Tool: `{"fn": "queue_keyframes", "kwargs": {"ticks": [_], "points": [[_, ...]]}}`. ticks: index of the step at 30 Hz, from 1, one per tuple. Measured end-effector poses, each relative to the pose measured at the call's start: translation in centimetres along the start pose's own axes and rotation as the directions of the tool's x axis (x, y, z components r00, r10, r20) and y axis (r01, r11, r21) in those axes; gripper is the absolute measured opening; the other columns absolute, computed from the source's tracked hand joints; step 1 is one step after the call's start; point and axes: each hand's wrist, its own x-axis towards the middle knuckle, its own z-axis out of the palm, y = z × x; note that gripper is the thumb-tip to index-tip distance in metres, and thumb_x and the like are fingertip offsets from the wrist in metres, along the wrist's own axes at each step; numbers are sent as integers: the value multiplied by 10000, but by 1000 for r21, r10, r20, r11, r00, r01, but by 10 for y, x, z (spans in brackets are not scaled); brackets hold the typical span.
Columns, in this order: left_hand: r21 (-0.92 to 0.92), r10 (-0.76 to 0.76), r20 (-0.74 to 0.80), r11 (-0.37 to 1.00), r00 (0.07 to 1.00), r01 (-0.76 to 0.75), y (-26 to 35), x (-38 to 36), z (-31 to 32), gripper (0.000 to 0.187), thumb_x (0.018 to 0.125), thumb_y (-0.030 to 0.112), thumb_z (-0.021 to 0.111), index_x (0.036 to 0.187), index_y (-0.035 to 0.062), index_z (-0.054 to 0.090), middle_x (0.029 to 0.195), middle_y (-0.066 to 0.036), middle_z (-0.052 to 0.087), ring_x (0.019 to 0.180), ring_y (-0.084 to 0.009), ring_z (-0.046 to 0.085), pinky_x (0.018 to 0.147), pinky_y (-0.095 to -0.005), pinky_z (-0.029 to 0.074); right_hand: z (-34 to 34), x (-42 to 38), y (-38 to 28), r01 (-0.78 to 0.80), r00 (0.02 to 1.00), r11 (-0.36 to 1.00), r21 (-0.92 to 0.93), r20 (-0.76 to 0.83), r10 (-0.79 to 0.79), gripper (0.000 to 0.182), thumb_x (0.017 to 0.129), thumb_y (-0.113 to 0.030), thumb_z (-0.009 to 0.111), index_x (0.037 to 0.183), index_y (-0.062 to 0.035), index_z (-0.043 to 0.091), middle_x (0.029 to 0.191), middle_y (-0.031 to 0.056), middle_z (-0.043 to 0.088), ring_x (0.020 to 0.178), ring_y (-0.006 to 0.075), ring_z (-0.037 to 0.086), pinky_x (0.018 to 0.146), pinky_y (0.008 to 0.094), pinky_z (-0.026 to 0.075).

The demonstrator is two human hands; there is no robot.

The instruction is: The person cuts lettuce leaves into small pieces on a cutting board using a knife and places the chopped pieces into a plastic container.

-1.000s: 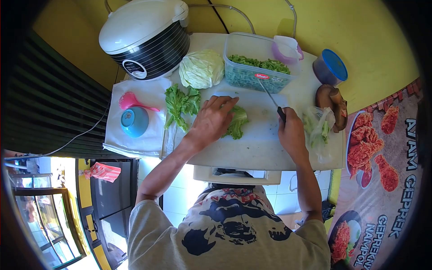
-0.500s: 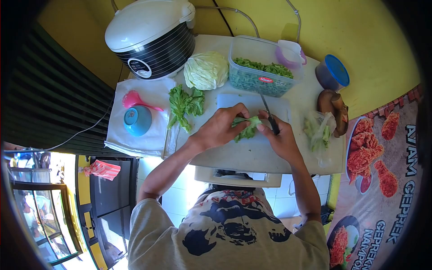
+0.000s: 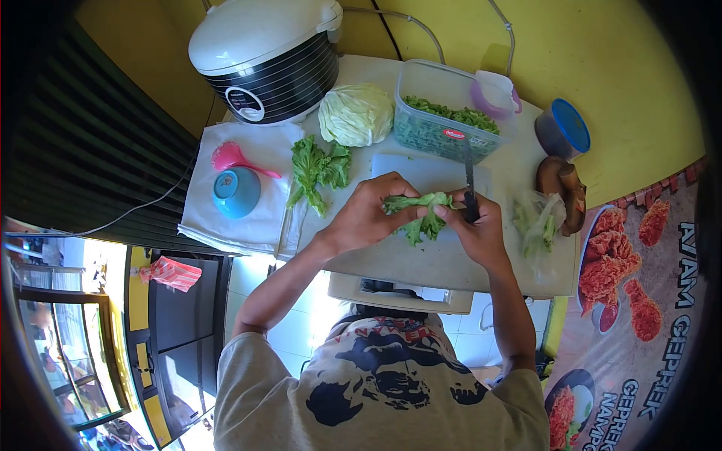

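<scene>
A green lettuce leaf is stretched between my two hands above the front of a white cutting board. My left hand is closed on the leaf's left part. In my right hand is a knife, its blade pointing up and away from me, while the thumb and fingertips pinch the leaf's right end. Behind the board stands a clear plastic container with cut greens inside. More lettuce leaves lie on the table to the left, in front of a pale cabbage.
A rice cooker stands back left. Nearer sit a pink ladle and an upturned blue bowl on white paper. To the right are a plastic bag with stems, a blue-lidded tub and a brown mortar.
The leaf has been turned and now hangs more spread out. My right hand's fingers have moved onto it, and the knife has swung to point straighter away. The camera view has shifted slightly.
</scene>
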Motion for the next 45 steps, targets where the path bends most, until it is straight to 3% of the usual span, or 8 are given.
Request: {"fn": "queue_keyframes", "kwargs": {"ticks": [9, 12, 15, 24, 30, 36, 42, 45], "points": [[-42, -249, -44, 968, 968, 247, 9, 4, 1, 239, 965, 177, 784, 1055, -1, 653, 907, -16, 663, 873, -45, 542, 758, -263, 476, -4, 12, 0, 26, 999, 1000, -2, -38, -26, 171, 958, -162, 781, 996, -13, 709, 769, -35, 631, 680, 29, 502, 628, 244, 422], [-28, -146, -80, 989, 986, 144, -2, 3, 2, 254, 978, 169, 766, 1112, 4, 626, 878, -8, 646, 861, -46, 544, 779, -262, 483, -6, 11, -1, -17, 999, 1000, -25, -43, 16, 187, 963, -173, 774, 1004, -1, 713, 752, -24, 615, 690, 43, 502, 633, 253, 430], [24, -19, -169, 999, 985, 23, -25, 5, 11, 285, 976, 146, 752, 1169, 7, 596, 812, -64, 685, 769, -106, 655, 733, -304, 522, -3, 19, 8, 58, 995, 988, -140, -71, -68, 209, 960, -181, 775, 1022, 12, 723, 724, -5, 600, 686, 60, 507, 633, 268, 440], [240, -256, -167, 926, 952, 291, -27, 9, 11, 357, 931, 61, 726, 1234, 0, 548, 804, -233, 718, 742, -369, 749, 667, -441, 559, 11, 21, 30, -31, 991, 964, -263, -132, -4, 406, 950, -165, 763, 1305, -2, 650, 1028, 156, 750, 836, 186, 705, 763, 311, 538], [450, -75, -221, 877, 972, 170, -39, 7, 15, 417, 897, 29, 727, 1280, 20, 561, 1085, -271, 682, 1005, -442, 698, 812, -493, 559, 16, 15, 39, 165, 966, 885, -434, -110, -234, 390, 925, -140, 765, 1265, 20, 660, 967, 207, 739, 793, 298, 714, 743, 346, 550], [717, 231, -231, 697, 945, 5, -27, -1, 9, 391, 870, 53, 752, 1245, 80, 647, 1154, -117, 646, 1089, -342, 621, 928, -471, 512, 11, 12, 16, -160, 984, 878, -452, -146, 105, 255, 922, -203, 768, 988, 36, 713, 734, 188, 683, 620, 341, 644, 626, 410, 507], [701, 219, 13, 694, 976, -165, -38, -13, 18, 274, 892, 147, 764, 1158, 89, 733, 1178, -80, 656, 1115, -286, 606, 943, -425, 464, 20, 19, 33, 96, 993, 869, -486, -17, -118, 238, 940, -215, 757, 925, 13, 689, 788, 164, 678, 651, 267, 629, 658, 380, 509], [669, 187, -3, 731, 982, -136, -36, -17, 19, 327, 908, 180, 756, 1223, 96, 730, 1196, -75, 658, 1128, -280, 600, 964, -421, 444, 17, 23, 28, -62, 998, 946, -319, -4, 64, 196, 944, -170, 744, 971, 8, 670, 832, 141, 692, 698, 232, 635, 705, 368, 524]]}}
